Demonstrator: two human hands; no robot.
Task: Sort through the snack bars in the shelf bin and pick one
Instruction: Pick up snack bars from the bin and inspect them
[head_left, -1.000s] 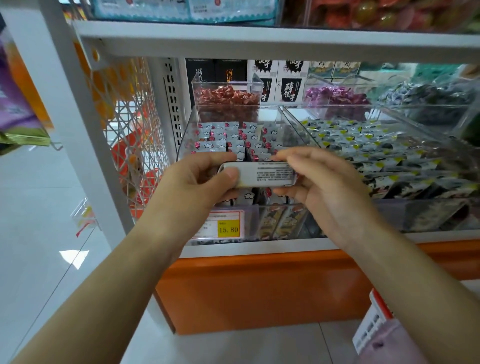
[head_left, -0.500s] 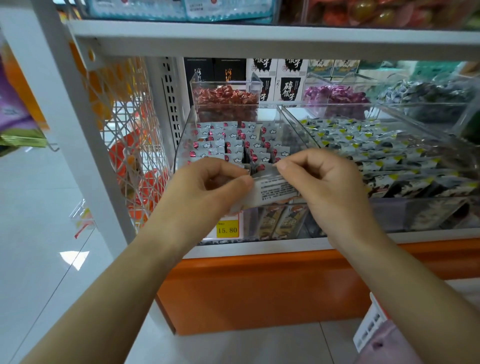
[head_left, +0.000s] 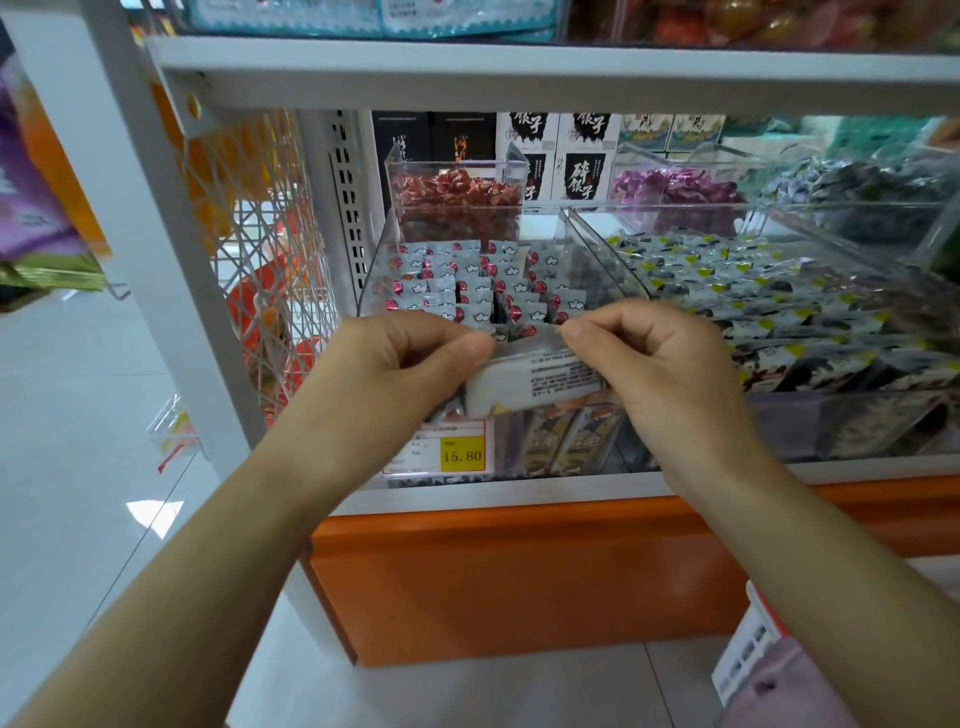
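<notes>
Head view — left hand (head_left: 400, 364), right hand (head_left: 660, 364) pinch snack bar (head_left: 540, 382) ends.

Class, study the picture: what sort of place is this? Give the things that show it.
Most likely a shop's snack aisle: a white shelf holds clear bins of wrapped snack bars, a yellow price tag reads 15.80, and red wrapped sweets fill a bin behind.

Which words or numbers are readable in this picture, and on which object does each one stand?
"15.80": yellow price tag.
"碎银子": white box, back row.
Print on the snack bar: too small to read.
Orange characters on the black boxes: too blurred.
</notes>
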